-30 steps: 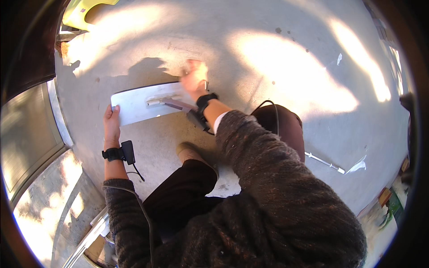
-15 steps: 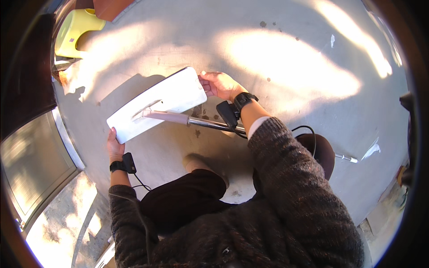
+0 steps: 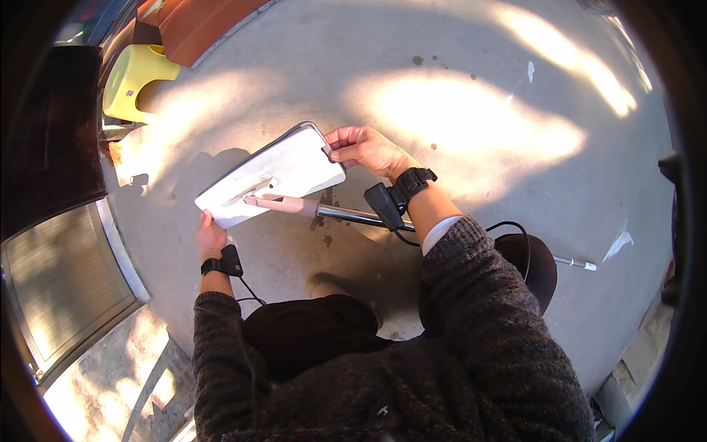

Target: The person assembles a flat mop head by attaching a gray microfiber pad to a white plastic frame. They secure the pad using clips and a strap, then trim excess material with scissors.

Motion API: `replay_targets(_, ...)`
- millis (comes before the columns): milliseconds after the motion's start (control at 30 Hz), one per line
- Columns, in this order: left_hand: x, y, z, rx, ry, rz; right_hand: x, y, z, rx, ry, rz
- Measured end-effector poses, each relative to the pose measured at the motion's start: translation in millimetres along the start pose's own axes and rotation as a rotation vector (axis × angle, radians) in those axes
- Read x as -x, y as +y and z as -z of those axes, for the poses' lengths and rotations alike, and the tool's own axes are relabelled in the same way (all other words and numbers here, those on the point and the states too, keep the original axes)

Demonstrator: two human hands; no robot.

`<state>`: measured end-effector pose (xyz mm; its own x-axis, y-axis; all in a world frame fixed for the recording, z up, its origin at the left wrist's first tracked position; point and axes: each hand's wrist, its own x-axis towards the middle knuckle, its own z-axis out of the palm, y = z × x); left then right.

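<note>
A flat mop's white rectangular head (image 3: 243,184) is held up in front of me, its top plate facing me and a dark grey border showing along its far edge. A pinkish joint and a shiny metal pole (image 3: 346,214) run from its middle toward the right, passing beneath my right forearm. At the near-left corner, my left hand (image 3: 211,234) grips the mop head, with its fingers partly hidden underneath. My right hand (image 3: 370,152) pinches the border at the right end between thumb and fingers. Both wrists wear black straps with small boxes and cables.
A yellow plastic stool (image 3: 135,82) and a reddish-brown object (image 3: 202,29) stand at the far left. Nearer on the left is a framed panel (image 3: 70,276). The pole's white-tipped end (image 3: 589,267) shows beyond my right knee. Sun patches lie on the concrete floor (image 3: 456,228).
My right fingers have closed around the right end's border, where they were looser before. The mop head has tilted slightly, and more of its dark grey border shows. The whole view has shifted a little.
</note>
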<state>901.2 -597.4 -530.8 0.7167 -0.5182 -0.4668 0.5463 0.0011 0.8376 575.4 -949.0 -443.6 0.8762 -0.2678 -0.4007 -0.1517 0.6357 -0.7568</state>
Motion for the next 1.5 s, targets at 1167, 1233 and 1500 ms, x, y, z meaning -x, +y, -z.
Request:
replay_targets(1167, 13.7, -62.2, 29.6, -0.599, -0.033, 0.659, -17.5, 1.9, -63.5, 0.740, 0.243, 0.285)
replay_targets(1233, 15.8, -53.8, 17.5, -0.816, 0.080, 0.638, -16.6, 3.8, -60.5, 0.754, 0.226, 0.275)
replay_targets(1500, 35.8, 52.2, -165.3, -1.104, -0.343, -0.488, -16.5, 8.5, -74.0, 0.891, 0.166, 0.517)
